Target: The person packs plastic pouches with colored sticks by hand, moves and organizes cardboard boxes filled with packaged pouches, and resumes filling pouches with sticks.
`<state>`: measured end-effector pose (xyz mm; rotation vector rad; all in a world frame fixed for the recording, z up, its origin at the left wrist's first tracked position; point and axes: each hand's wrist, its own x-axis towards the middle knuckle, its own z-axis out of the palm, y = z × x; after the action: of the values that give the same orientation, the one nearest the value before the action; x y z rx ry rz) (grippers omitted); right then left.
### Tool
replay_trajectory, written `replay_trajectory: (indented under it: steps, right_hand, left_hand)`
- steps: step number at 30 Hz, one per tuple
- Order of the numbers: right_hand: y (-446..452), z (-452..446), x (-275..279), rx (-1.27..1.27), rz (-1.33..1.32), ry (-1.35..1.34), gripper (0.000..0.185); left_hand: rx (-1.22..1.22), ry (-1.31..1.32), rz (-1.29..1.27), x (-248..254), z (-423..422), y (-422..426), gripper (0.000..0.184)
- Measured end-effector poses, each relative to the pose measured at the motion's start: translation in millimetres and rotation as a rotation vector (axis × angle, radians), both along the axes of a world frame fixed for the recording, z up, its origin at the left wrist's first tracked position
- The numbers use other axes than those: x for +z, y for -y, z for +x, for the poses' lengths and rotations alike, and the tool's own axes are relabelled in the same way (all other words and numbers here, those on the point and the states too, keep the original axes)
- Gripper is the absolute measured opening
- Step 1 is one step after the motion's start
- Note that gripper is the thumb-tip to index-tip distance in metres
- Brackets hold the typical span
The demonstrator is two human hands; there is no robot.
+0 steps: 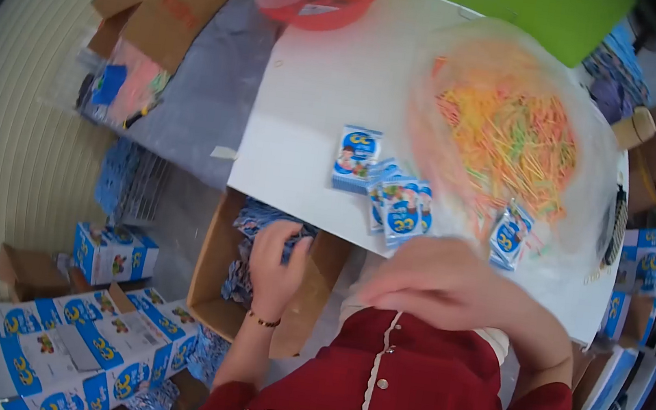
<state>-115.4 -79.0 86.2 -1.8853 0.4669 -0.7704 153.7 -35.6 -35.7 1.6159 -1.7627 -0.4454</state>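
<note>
Left hand [278,266], loosely parted, over the box [299,316]; blue packets [402,212] lie just beyond the right hand [443,283], grip unclear.

Ribbed cream wall [36,112] at left; 1 white table [307,104]; greyish floor [188,208] between.

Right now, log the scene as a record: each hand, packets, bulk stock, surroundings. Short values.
left hand: at the open cardboard box, fingers curved, no held item visible
right hand: blurred, near the table's front edge; grasp unclear
box contents: blue-patterned pieces
packets: blue-and-white stack, overlapping group beside it, more packets farther right
bulk stock: multicoloured sticks in clear plastic
surface: white table
far edge: red container
lower left: printed cartons
</note>
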Motion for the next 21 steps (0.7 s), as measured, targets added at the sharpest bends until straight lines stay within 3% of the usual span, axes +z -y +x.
replay_trajectory:
  steps: [2, 4, 6, 9, 12, 14, 17, 21]
  right_hand:
    - [-13, -34, 46, -0.208, 0.082, 0.263, 0.013]
    - [-30, -64, 63, -0.362, -0.041, 0.283, 0.014]
    - [-41, -79, 61, -0.520, -0.041, 0.187, 0.015]
    - [-35, -78, -9, -0.715, 0.143, -0.093, 0.019]
    - [-13, -66, -111, -0.736, 0.229, -0.283, 0.023]
    - [-2, -63, -170, -0.722, 0.115, -0.301, 0.029]
    - [-2, -57, -183, -0.724, 0.126, -0.213, 0.038]
    - [-2, -62, -165, -0.717, 0.245, -0.103, 0.044]
  left_hand:
    - [-0.017, -0.114, 0.146, 1, -37, 27, 0.049]
    - [0.004, -0.243, 0.264, -32, -73, 41, 0.077]
    - [0.072, -0.126, 0.200, -50, -112, 39, 0.083]
    - [0.301, -0.092, 0.064, -68, -154, 36, 0.090]
    - [0.327, -0.216, 0.220, -69, -156, 39, 0.096]
    - [0.190, -0.481, 0.286, -81, -147, 46, 0.071]
    - [-0.012, -0.848, 0.551, -64, -148, 45, 0.047]
    - [-0.139, -1.095, 0.478, -50, -152, 32, 0.043]
